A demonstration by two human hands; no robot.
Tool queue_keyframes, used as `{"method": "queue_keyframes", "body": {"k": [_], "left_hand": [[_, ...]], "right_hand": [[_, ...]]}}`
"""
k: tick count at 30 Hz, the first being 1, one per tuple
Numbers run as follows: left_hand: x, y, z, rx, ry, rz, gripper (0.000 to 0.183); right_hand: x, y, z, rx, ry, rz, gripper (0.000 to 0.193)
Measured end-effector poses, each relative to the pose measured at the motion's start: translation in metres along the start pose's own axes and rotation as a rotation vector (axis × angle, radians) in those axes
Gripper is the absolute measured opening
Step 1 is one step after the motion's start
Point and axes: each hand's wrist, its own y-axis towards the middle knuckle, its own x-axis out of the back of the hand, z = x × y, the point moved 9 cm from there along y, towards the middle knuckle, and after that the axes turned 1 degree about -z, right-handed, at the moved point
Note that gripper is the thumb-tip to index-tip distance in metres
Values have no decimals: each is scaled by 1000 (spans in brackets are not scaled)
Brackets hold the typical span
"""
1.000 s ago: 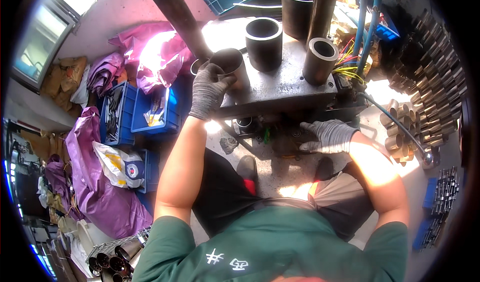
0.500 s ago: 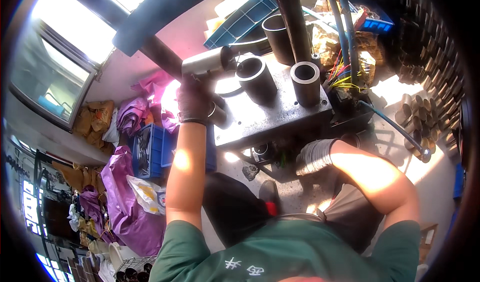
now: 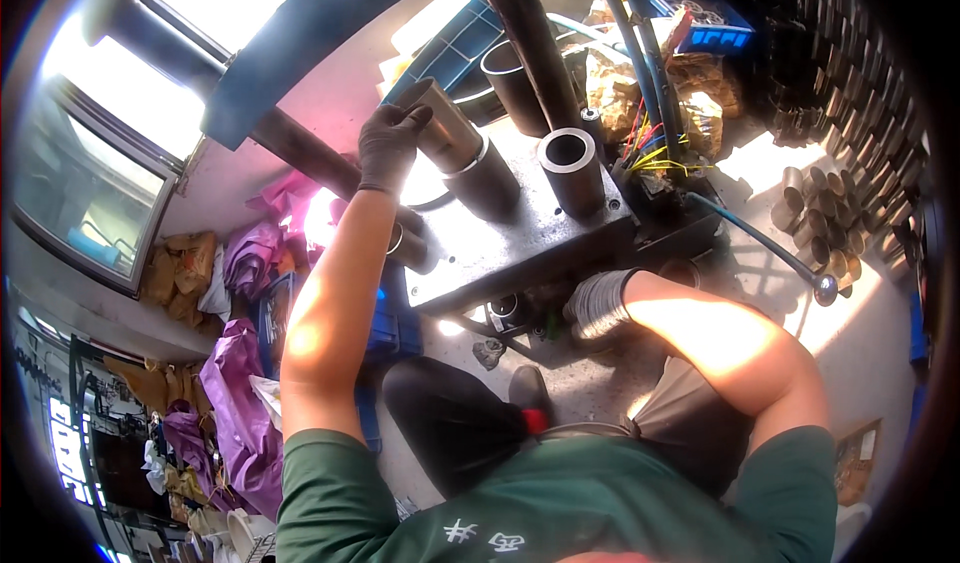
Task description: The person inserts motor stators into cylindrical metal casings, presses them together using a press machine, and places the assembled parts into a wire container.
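Observation:
My left hand [image 3: 389, 148], in a dark glove, is closed on the upper side of a shiny metal tube [image 3: 446, 128]. The tube stands tilted in view, its lower end at the top of a thick dark cylinder [image 3: 487, 191]; whether it sits inside or on the rim I cannot tell. That cylinder rests on a steel block [image 3: 478, 253]. To its right stands a second thick-walled cylinder [image 3: 574, 178]. Low at the block's front edge is my right hand [image 3: 598, 303] in a grey glove, its fingers hidden in shadow. A short tube [image 3: 408, 247] lies by the block's left edge.
Behind the block stand a wide dark tube [image 3: 515, 88] and a steel column [image 3: 528, 38]. A blue curved frame [image 3: 330, 38] crosses above my left hand. At right, a ball-ended lever [image 3: 765, 243] juts out beside several loose tubes [image 3: 820, 208] and stacked tubes [image 3: 870, 103].
My left hand has swung the shiny tube from lying sideways to upright over the left thick cylinder. My right hand stays low by the block. The whole view has shifted slightly.

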Motion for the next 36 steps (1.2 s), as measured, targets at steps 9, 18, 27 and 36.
{"method": "queue_keyframes", "body": {"k": [9,18,27,36], "left_hand": [[-10,-46,-56,-608,499,-194,21],[-5,-13,-10,-187,113,-1,27],[-6,-10,-14,-182,51,22,24],[-4,-34,-42,-263,317,-27,32]], "right_hand": [[22,-25,-1,-76,194,-98,47],[27,-26,9,-43,128,-67,43],[41,-39,18,-72,113,-38,44],[80,-60,3,39,392,-633,40]]}}
